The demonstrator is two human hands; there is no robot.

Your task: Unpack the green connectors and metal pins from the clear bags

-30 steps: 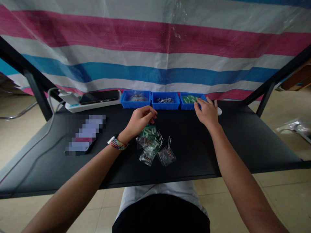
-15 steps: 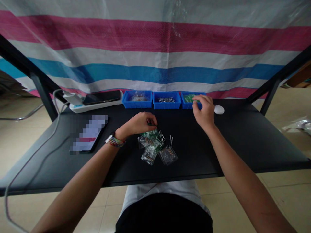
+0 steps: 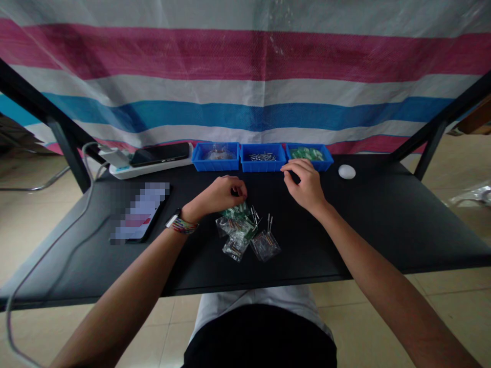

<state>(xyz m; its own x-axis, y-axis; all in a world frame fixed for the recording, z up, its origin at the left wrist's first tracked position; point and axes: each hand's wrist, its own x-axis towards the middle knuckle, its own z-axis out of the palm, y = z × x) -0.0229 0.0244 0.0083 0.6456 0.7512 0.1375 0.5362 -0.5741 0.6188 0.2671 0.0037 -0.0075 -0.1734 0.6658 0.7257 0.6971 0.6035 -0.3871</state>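
My left hand [image 3: 217, 195] is closed, thumb and fingers curled into a ring above the upper end of a small pile. Whatever its fingertips hold, if anything, is too small or hidden to name. My right hand [image 3: 305, 185] hovers just in front of the bins, thumb and index finger drawn together; I cannot make out anything between them. The pile has green pieces [image 3: 238, 210], clear plastic packets [image 3: 235, 247] and thin metal pins [image 3: 254, 216]. Another clear packet [image 3: 265, 246] lies to its right, with two pins [image 3: 270, 223] beside its top edge.
Three blue bins stand along the back: a left bin [image 3: 215, 165] with clear packets, a middle bin [image 3: 263, 166] with metal pins, a right bin [image 3: 326, 162] with green pieces. Nearby are a white oval object [image 3: 347, 172], a power strip [image 3: 153, 168] and two phones, one on the table [image 3: 143, 214].
My right hand has moved left and toward me, away from the right bin, whose green pieces are now uncovered. My left hand has barely moved.
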